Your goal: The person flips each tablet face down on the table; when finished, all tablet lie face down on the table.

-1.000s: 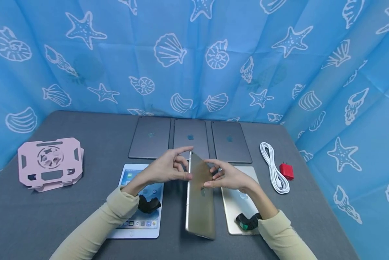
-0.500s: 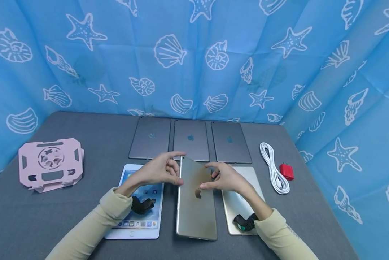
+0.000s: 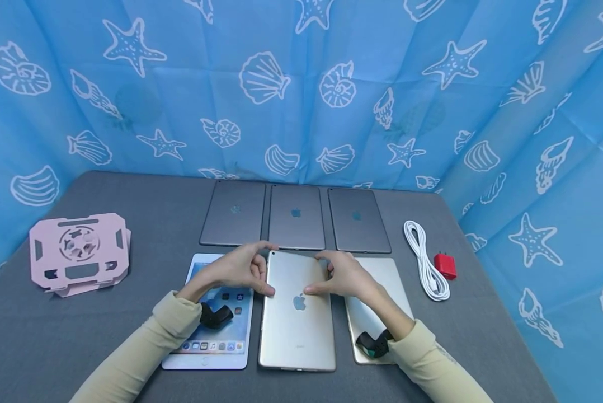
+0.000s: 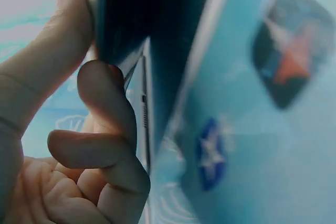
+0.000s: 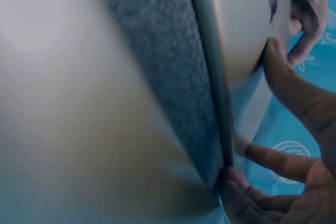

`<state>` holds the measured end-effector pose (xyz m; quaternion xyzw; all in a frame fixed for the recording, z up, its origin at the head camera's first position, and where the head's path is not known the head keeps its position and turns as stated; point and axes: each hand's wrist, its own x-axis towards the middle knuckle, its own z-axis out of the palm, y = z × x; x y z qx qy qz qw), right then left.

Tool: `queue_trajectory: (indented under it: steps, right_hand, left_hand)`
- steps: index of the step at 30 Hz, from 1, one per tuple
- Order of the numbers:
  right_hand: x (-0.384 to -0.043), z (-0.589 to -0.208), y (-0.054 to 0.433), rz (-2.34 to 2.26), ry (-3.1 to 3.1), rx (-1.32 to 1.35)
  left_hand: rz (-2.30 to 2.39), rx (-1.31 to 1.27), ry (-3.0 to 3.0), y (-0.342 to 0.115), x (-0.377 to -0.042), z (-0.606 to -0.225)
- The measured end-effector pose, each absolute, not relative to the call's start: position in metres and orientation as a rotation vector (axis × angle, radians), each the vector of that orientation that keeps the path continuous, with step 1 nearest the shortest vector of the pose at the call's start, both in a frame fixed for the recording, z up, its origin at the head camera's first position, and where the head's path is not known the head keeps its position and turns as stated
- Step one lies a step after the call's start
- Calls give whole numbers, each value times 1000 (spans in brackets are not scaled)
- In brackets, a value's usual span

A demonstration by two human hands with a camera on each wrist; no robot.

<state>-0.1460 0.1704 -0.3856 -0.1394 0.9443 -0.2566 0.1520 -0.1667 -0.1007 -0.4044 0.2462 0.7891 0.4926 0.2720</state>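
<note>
A gold tablet (image 3: 296,330), back up with its logo showing, lies between my hands, low over the table with its far end slightly raised. My left hand (image 3: 241,270) pinches its far left corner, thumb on the back. In the left wrist view, that hand's index finger (image 4: 105,93) bends in under the tablet's edge. My right hand (image 3: 349,275) grips the far right corner, its thumb (image 5: 289,80) across the back and other fingertips at the edge. Beneath my left wrist lies a white tablet (image 3: 206,361), lit screen up. Another gold tablet (image 3: 367,313) lies face down beneath my right wrist.
Three dark grey tablets (image 3: 295,210) lie in a row at the back, near the blue curtain (image 3: 301,112). A pink cut-out stand (image 3: 80,252) is at the left. On the right are a coiled white cable (image 3: 424,260) and a red charger plug (image 3: 444,266).
The held gold tablet has turned from nearly edge-on to back up, and come down toward the table. Both hands have moved with it, slightly left and nearer the person.
</note>
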Motion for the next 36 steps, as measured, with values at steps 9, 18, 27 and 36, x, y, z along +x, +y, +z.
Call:
queue_trajectory:
  steps: [9,18,27,36]
  right_hand:
    - [-149,-388,160,-648,2793,-419]
    - [-148,-389,159,-575,2799,-310]
    - [-147,-388,158,-540,2773,-297]
    - [-147,-386,158,-539,2764,-294]
  left_hand:
    - [1185,613,2286,-96,-168,-413]
    - [1092,543,2333,-90,-171,-410]
    - [1011,558,2406,-87,-169,-407]
    - [1025,595,2439,-88,-167,-410]
